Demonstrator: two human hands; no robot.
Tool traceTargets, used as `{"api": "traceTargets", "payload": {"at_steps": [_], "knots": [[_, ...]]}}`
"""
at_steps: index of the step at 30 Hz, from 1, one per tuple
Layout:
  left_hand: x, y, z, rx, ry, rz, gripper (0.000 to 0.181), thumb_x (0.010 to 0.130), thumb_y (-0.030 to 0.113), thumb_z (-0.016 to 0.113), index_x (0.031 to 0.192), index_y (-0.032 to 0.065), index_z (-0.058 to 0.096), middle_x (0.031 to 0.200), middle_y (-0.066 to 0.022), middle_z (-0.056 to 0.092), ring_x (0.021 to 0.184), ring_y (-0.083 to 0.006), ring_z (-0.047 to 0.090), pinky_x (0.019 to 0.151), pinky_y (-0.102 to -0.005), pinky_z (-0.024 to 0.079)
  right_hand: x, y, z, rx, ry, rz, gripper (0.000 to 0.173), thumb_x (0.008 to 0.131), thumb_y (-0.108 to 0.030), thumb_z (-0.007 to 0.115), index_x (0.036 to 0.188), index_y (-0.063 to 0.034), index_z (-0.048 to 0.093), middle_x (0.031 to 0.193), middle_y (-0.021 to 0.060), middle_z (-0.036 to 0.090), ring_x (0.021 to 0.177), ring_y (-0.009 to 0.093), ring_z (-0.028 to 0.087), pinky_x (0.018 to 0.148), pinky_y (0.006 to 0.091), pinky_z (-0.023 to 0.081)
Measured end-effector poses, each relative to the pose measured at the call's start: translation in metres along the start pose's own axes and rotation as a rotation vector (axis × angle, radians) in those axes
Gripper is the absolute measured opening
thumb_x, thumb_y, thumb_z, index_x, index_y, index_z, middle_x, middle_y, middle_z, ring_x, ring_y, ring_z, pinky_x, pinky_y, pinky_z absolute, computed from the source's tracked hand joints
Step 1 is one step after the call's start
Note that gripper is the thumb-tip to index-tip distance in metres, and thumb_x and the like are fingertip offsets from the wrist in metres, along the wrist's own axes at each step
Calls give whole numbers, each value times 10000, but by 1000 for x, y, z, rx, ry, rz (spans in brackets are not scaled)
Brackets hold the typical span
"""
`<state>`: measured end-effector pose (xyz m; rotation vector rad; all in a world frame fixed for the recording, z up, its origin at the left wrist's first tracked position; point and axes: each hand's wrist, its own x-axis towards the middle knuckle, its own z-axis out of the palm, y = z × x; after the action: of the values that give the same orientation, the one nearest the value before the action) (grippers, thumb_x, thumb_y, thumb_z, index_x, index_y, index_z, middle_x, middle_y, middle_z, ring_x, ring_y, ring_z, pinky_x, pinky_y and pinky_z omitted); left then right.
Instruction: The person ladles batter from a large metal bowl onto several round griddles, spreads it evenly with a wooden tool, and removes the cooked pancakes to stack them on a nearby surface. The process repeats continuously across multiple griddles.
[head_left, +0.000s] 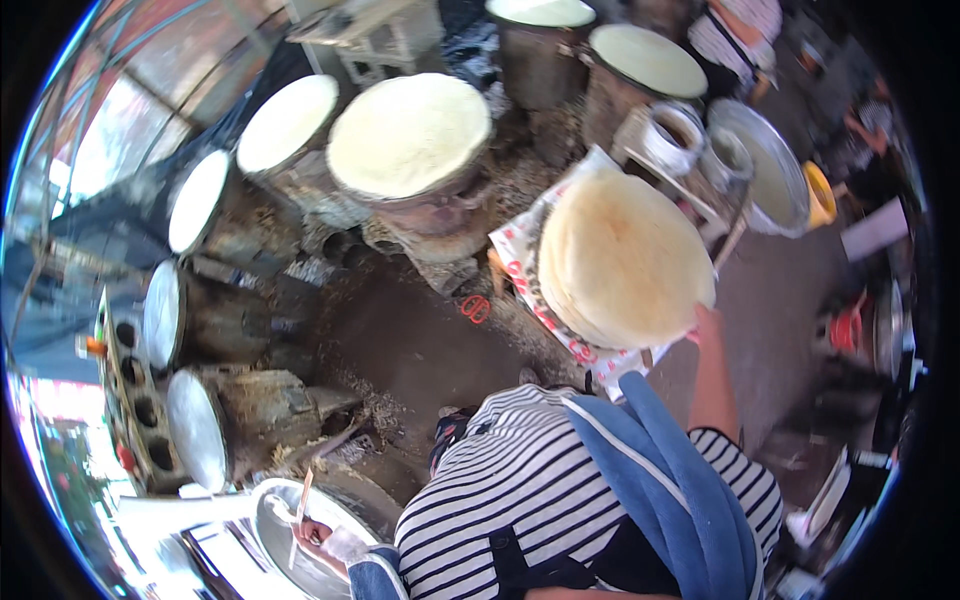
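Note:
My right hand (701, 324) touches the lower right edge of a stack of large, round, thin flatbreads (626, 259); its fingers are partly hidden and blurred, so its grip is unclear. The stack lies on a red-and-white printed sheet (521, 259) over a low stand. At the lower left my left hand (311, 531) is closed around a thin wooden stick (303, 495), over a shallow metal basin (337, 508). Ahead, a round griddle (409, 135) bears a pale layer on a clay-like stove. A similar pale disc (289, 124) covers the stove to its left.
Several barrel-shaped stoves curve around the left and far side; two bear grey metal tops (196, 431). A pot (675, 135), a large metal basin (772, 169) and a yellow container (820, 195) stand at upper right. Another person (735, 37) is beyond. A red bucket (847, 330) is at right.

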<state>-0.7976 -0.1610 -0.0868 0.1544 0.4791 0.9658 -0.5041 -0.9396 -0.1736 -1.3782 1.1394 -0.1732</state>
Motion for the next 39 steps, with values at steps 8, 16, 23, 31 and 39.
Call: {"api": "traceTargets", "payload": {"at_steps": [8,16,23,31,39], "knots": [[-51,10,-10,7,201,51,210,869,35,516,1046,-64,465,577,19,336,455,-53,321,397,-169,301,-53,-38,106,-1110,252,-1333,343,829,-299,548,1059,-48,583,1127,163,543,1100,321,478,887,440,397],[-55,15,-43,-62,184,-15,254,874,38,508,1098,-69,453,567,30,309,450,-47,302,380,-170,278,-113,-73,243,-989,-145,-1233,263,794,-184,593,1010,-33,602,1000,152,593,970,318,537,856,416,413],[-95,-72,92,153,530,463,201,856,-16,515,1050,-50,476,626,11,330,531,-74,349,443,-181,319,-269,-109,506,-783,-491,-1663,392,803,-235,599,1109,-2,520,1093,173,520,1061,304,484,883,422,397],[-10,13,-57,-355,218,93,94,851,9,519,787,29,453,598,5,328,489,-89,324,445,-209,296,-269,-109,625,-1086,-298,-1505,247,764,-157,511,967,-64,618,1030,129,548,995,256,488,866,381,368],[22,43,-74,-758,67,-308,280,823,36,534,603,123,384,459,26,247,374,-88,264,389,-233,259,-264,-244,569,-793,-264,-1337,292,859,-321,452,805,-103,638,795,157,641,740,334,633,651,459,492]]}}
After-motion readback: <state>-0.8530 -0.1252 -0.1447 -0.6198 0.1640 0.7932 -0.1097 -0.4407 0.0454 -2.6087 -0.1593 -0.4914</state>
